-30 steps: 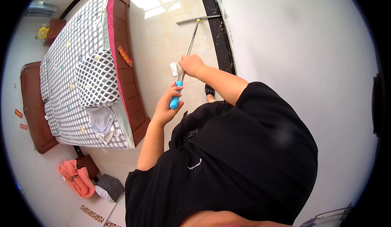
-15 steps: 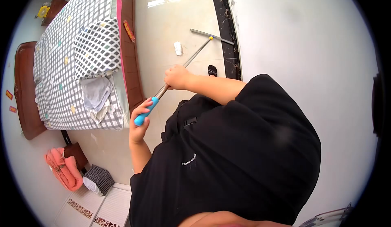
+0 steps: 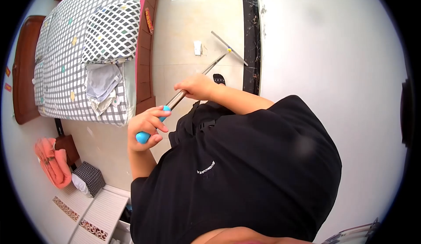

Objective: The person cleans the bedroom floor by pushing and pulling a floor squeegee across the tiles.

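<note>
A long metal pole with a blue grip (image 3: 142, 137) runs from lower left to upper right, ending in a thin flat bar (image 3: 230, 49) with a yellow joint on the tiled floor. My left hand (image 3: 148, 128) is wrapped round the blue grip. Farther along, my right hand (image 3: 197, 87) is closed round the metal shaft. A white piece of paper or tissue (image 3: 198, 48) lies on the floor left of the bar. One black shoe (image 3: 219, 79) shows just beyond my right hand.
At left stands a bed (image 3: 146, 60) with checked bedding and folded cloths (image 3: 103, 84). A black skirting strip (image 3: 251, 38) borders the white wall at right. Pink bundled fabric (image 3: 53, 163), a checked box (image 3: 89, 178) and a white cabinet (image 3: 103, 211) are at lower left.
Both hands have moved the pole's grip end down and left. The bar has slid down the floor and turned to a steeper slant beside the black strip. The view has shifted.
</note>
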